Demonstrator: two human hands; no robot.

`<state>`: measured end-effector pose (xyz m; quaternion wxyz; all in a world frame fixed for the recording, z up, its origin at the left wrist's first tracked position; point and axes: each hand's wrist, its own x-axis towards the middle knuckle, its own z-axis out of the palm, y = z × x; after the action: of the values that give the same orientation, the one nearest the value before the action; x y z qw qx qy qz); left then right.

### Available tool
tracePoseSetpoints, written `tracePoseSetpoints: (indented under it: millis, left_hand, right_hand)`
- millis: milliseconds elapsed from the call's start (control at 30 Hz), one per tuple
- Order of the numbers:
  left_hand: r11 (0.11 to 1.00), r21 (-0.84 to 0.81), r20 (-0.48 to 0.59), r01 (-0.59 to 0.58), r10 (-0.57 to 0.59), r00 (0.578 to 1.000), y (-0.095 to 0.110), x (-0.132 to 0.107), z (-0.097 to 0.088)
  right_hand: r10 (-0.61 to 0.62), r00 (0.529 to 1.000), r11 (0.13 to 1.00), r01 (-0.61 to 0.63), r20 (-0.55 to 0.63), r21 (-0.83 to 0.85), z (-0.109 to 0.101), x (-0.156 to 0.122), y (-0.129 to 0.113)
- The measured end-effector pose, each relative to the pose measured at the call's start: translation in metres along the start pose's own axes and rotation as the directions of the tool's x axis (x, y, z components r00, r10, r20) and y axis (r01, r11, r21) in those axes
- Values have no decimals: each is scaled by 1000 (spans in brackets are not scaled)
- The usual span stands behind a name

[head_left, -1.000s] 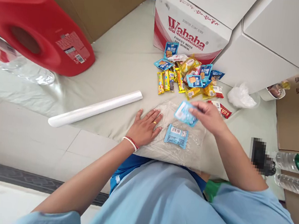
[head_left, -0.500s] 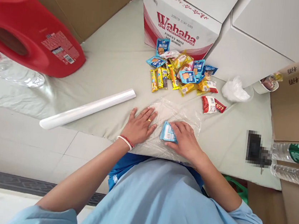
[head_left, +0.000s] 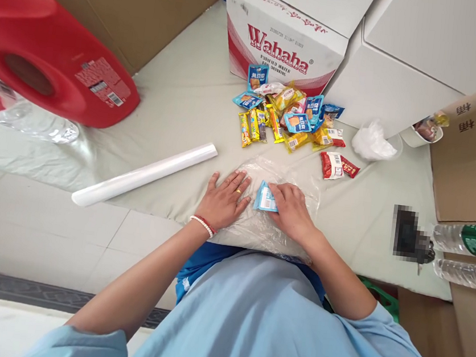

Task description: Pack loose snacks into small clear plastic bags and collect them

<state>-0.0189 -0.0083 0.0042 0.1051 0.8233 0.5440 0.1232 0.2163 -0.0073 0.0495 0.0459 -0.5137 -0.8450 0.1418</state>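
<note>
Spreading flat, left hand (head_left: 223,201) rested on one clear plastic sheet (head_left: 260,230); right hand (head_left: 295,212) clasped at least one blue packet (head_left: 262,197) over it. Two red packets (head_left: 331,166), one white roll (head_left: 144,175) lay nearby.

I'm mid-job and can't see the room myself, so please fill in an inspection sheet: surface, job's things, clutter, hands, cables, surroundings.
Surface: pale cloth, lightly wrinkled.
Job's things: light-blue packet, partly hidden by fingers, over clear plastic spread on the cloth.
Clutter: heap of wrapped snacks beyond the hands; white roll to the left; red jug far left; two bottles at the right; dark object, pixelated, cannot identify.
Hands: left hand flat, fingers spread, by the plastic's left side; right hand gripping the packet.
Cables: nothing seen.
Surroundings: Wahaha box behind the heap; brown carton behind the jug.
</note>
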Motion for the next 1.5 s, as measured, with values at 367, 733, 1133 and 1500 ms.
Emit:
tracePoseSetpoints:
  millis: [367, 733, 1133, 1500]
  left_hand:
    - [1000, 0, -11, -1, 1, 1000, -1, -1, 2]
    - [975, -138, -63, -175, 168, 984, -15, -36, -30]
    - [884, -414, 82, -215, 271, 959, -42, -58, -28]
    - [865, -498, 43, 66, -51, 998, -41, 26, -56]
  right_hand:
    - [-16, 999, 1000, 15, 35, 3, 10, 0, 0]
    - [-110, 985, 972, 135, -133, 194, -22, -64, 14]
    - [-94, 979, 944, 146, -183, 295, 21, -124, 44]
    - [155, 986, 905, -118, -59, 409, -36, -51, 76]
